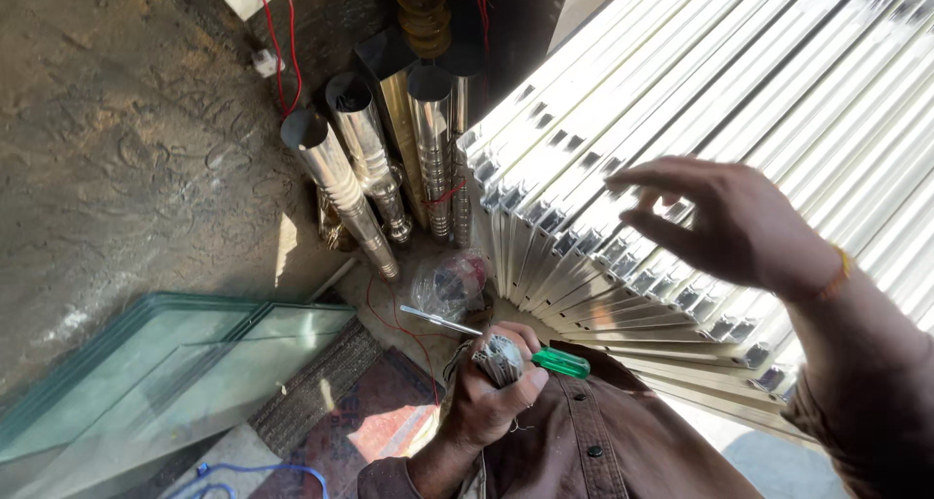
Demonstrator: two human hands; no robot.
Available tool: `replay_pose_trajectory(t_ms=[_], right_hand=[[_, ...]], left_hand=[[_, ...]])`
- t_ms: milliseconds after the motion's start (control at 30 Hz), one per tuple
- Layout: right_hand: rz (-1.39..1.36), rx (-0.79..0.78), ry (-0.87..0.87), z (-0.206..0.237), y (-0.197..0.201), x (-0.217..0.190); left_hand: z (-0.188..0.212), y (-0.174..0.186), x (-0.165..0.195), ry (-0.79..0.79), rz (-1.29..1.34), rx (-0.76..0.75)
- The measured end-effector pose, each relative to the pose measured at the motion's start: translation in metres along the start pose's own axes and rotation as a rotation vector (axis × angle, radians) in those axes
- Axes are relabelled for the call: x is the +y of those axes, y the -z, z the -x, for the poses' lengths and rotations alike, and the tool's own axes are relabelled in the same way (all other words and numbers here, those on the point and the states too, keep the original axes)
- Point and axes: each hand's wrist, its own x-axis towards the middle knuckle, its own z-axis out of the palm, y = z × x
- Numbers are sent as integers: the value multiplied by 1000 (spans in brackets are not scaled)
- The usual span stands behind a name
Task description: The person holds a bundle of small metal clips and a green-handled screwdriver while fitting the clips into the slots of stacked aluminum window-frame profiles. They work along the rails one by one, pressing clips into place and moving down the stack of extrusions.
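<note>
Nearest me, left grip clamps green-handled steel screwdriver; right grip, open, hovers at two o'clock over stiff, likely slippery white metal channels.

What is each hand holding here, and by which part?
The left hand grips a screwdriver near where the metal shaft meets its green handle, along with a small bundle of metal pieces. The right hand holds nothing; it hovers, fingers spread, over the metal channels.

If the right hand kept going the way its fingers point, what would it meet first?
The right hand points left across the stacked white metal channels. It would probably meet their open ends first, though how far above them it hovers is unclear.
</note>
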Motion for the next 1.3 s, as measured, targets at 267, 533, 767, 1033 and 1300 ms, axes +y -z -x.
replay_pose_trajectory(t_ms=[267,533,767,1033,1300], right_hand=[[-153,-57,179,221,-52,-103],[-748,-553,-125,342,-159,-139],[-1434,-960,-459,403,-262,-208],[-1241,-1382,-177,466,-324,-332],[-992,-1531,-111,591,-384,-489]], left_hand=[[128,-101,-39,126,595,181],[301,-160,-63,-51,266,225],[484,-184,-128,-124,568,816],[718,-226,-146,-251,973,1492],[905,-333,-173,-241,963,1405]])
